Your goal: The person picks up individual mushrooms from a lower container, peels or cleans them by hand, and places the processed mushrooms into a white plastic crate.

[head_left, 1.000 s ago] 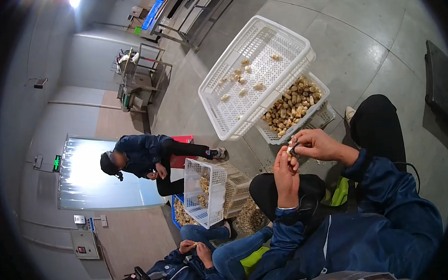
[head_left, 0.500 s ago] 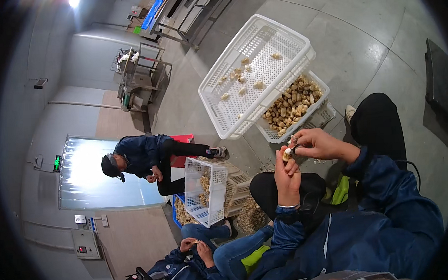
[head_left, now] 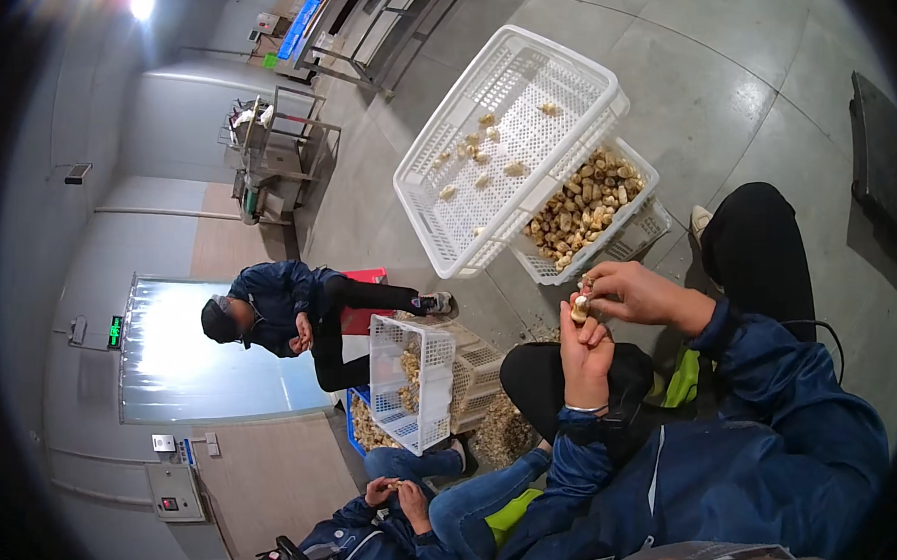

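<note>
In my left hand (head_left: 585, 369) a small mushroom-like piece (head_left: 579, 309), cream with some brown, is held upright between thumb and fingers. My right hand (head_left: 641, 294) is closed in a pinch beside its top; what those fingers grip is too small and hidden to make out. Just beyond my hands a white crate (head_left: 558, 272) holds many brown and cream pieces of the same kind. Over its far side rests a larger white perforated basket (head_left: 599, 68), tilted, with several pieces scattered on its bottom.
To the left, one co-worker (head_left: 279, 297) sits on a red stool (head_left: 373, 276), another (head_left: 359, 524) sits nearer; both handle small pieces. Between them stand a white crate (head_left: 408, 382) and a blue crate (head_left: 353, 434). Brown trimmings (head_left: 503, 433) lie by my knee. A dark flat object (head_left: 879, 161) lies right.
My right hand has shifted slightly beside the piece, and my left hand has turned it a little, so more of its pale side shows. The crates have stayed in place.
</note>
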The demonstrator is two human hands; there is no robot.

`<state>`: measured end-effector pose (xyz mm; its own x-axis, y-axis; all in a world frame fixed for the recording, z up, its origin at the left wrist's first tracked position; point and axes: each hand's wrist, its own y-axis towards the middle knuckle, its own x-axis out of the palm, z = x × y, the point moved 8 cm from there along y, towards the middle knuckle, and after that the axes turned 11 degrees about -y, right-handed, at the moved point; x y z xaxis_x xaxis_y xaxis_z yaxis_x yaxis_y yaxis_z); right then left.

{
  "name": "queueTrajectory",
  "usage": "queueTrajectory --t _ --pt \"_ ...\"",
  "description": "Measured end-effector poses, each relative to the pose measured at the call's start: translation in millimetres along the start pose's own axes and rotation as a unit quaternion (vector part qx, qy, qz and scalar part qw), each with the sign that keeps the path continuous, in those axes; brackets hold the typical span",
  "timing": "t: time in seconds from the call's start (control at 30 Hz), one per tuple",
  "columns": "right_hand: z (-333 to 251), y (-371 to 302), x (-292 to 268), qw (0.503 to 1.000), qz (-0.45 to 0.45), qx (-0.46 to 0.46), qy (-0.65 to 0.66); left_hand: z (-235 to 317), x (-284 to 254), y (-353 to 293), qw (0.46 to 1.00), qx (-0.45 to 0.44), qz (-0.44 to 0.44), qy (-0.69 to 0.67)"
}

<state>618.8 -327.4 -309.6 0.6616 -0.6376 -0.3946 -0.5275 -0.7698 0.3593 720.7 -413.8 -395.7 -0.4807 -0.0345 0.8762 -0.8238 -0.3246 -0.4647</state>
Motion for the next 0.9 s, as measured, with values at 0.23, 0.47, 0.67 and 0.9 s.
queueTrajectory --t 0.23,0.47,0.67,0.9 --pt "-8 -2 1 0.998 -0.008 -0.056 -0.008 1 5 -2 0.999 0.021 0.036 0.017" --pt "11 1 -13 0.997 0.046 0.061 0.025 4 -10 4 1.000 0.008 -0.001 -0.007" --pt "6 1 -24 0.993 0.101 0.054 -0.038 23 -50 33 0.983 0.063 0.170 0.002" --pt "2 -6 -4 0.997 0.069 -0.007 -0.035 94 133 71 0.983 0.139 -0.121 0.018"
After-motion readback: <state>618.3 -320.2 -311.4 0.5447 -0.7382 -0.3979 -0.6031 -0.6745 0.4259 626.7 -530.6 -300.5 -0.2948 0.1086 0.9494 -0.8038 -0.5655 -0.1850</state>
